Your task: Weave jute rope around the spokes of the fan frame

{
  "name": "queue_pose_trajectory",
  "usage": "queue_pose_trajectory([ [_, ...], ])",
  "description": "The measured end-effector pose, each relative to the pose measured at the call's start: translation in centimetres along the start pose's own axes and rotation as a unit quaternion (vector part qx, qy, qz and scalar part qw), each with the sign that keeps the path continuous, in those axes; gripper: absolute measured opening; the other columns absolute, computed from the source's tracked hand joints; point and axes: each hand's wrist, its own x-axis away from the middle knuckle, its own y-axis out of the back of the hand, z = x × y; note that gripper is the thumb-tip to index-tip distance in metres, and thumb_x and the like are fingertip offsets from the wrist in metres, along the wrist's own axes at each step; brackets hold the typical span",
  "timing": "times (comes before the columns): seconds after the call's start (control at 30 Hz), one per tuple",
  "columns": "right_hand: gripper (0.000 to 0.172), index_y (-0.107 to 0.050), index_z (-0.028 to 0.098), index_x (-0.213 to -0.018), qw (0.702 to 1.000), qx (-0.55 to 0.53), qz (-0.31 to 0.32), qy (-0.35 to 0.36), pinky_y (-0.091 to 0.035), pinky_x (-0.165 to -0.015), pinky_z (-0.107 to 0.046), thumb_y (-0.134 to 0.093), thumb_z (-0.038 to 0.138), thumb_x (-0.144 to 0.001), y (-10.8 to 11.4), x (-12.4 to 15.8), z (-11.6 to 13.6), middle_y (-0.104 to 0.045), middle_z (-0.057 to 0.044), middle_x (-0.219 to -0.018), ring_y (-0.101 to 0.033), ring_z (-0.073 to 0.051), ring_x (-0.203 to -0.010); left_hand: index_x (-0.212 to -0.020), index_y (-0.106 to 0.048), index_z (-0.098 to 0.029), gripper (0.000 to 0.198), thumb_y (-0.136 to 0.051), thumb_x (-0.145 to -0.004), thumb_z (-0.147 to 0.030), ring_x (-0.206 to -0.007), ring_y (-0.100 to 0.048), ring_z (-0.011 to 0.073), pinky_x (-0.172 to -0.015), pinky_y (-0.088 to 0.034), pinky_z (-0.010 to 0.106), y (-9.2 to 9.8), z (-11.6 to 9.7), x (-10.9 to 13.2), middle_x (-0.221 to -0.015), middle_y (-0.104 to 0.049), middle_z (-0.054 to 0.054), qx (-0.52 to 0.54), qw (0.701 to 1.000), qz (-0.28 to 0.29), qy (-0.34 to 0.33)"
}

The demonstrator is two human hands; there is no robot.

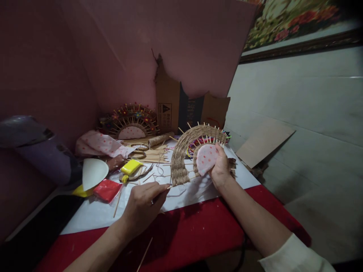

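Note:
A half-round fan (178, 158) of thin wooden sticks, woven with a broad band of brown twine, is held up over the table. Its core is a half disc (206, 158) covered in pale pink cloth with red dots. My right hand (221, 170) grips this core at its right side, thumb on the front and fingers hidden behind. At the fan's lower left corner, my left hand (150, 196) pinches the tip of a stick (169, 187) between thumb and forefinger. Whether twine is also in that pinch is too small to tell.
Behind stands a similar fan (132, 132) with coloured flowers. Scissors (138, 154) lie on a pile of sticks (154, 155) near dotted cloth (98, 145). Yellow (131, 166) and red packets (107, 190) lie at left. Torn cardboard (168, 102) leans at the back.

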Motion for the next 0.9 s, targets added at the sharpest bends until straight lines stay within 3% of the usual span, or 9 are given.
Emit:
queue_pose_trajectory([
  [0.2,0.025,-0.048,0.02,-0.069,0.997,0.004,-0.033,0.065,-0.046,-0.05,-0.024,-0.063,0.039,-0.064,-0.1,-0.23,0.07,-0.055,0.006,-0.059,-0.053,-0.011,-0.052,-0.079,-0.063,-0.015,0.011,-0.052,-0.078,-0.014,-0.047,-0.051,0.0092,-0.047,-0.04,0.02,-0.33,-0.11,0.39,-0.054,-0.058,0.0,-0.02,0.999,0.034,-0.009],
  [0.5,0.029,-0.046,0.02,-0.071,0.991,0.009,-0.049,0.126,-0.046,-0.051,-0.023,-0.065,0.039,-0.06,-0.23,-0.19,0.04,-0.051,0.006,-0.062,-0.051,-0.01,-0.055,-0.082,-0.061,-0.015,0.01,-0.052,-0.077,-0.012,-0.051,-0.056,0.0102,-0.05,-0.042,0.021,-0.19,-0.24,0.14,-0.059,-0.063,0.001,-0.026,0.999,0.022,-0.025],
  [0.9,0.023,-0.048,0.019,-0.067,0.998,0.02,-0.02,0.054,-0.047,-0.053,-0.025,-0.063,0.036,-0.062,-0.06,0.25,0.0,-0.054,0.006,-0.058,-0.051,-0.01,-0.052,-0.075,-0.062,-0.017,0.004,-0.058,-0.075,-0.016,-0.057,-0.062,0.0107,-0.054,-0.047,0.019,0.35,-0.35,-0.26,-0.065,-0.068,0.0,0.013,0.998,-0.024,0.054],
])
